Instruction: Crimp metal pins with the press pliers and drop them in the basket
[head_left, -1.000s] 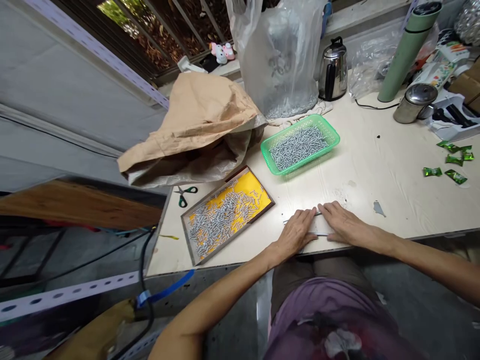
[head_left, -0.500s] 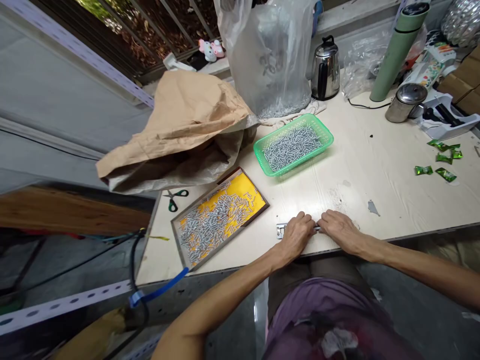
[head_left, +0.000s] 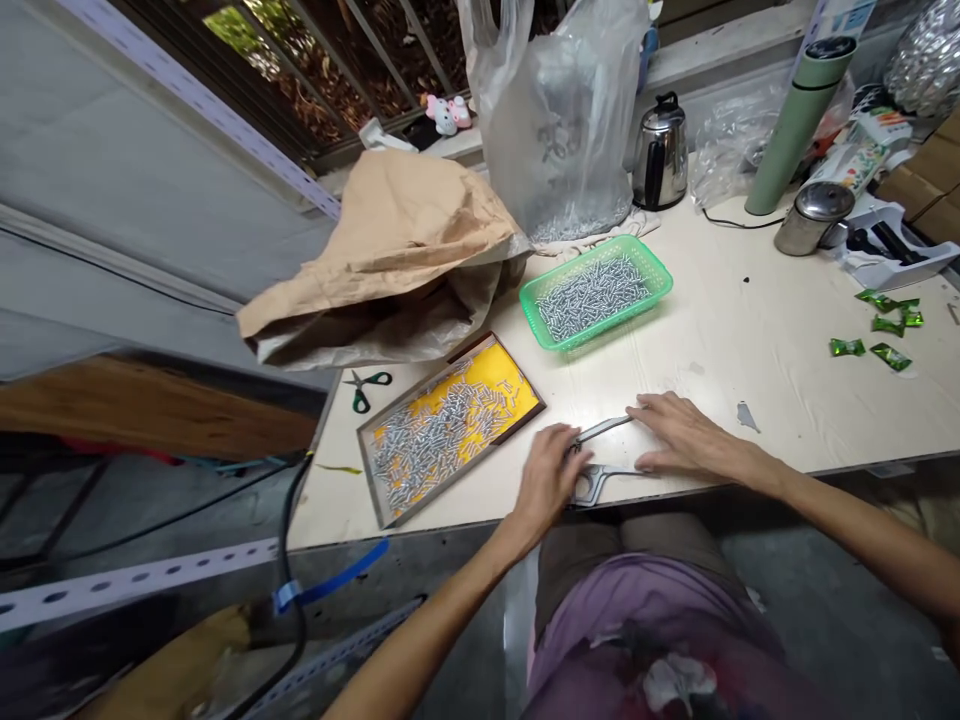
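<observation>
Two slim metal pieces lie apart at the table's front edge. The upper one, a narrow metal strip, slants up to the right; the lower, a flat metal piece with a round opening, has a thin arm reaching right. Whether they are joined is hidden by my left hand, whose fingers close on the strip's left end. My right hand has its fingers stretched out and thumb apart; a fingertip meets the strip's right end, and the thumb is near the lower arm.
Left of my hands lies a shallow tray with small metal pins on a yellow base. Behind is a green basket of similar pins. Scissors, a brown paper bag, a plastic bag, a kettle and green-wrapped sweets surround.
My hands have moved apart; they were close together over one narrow metal piece. Now two metal parts show spread apart. My right hand's fingers have opened out.
</observation>
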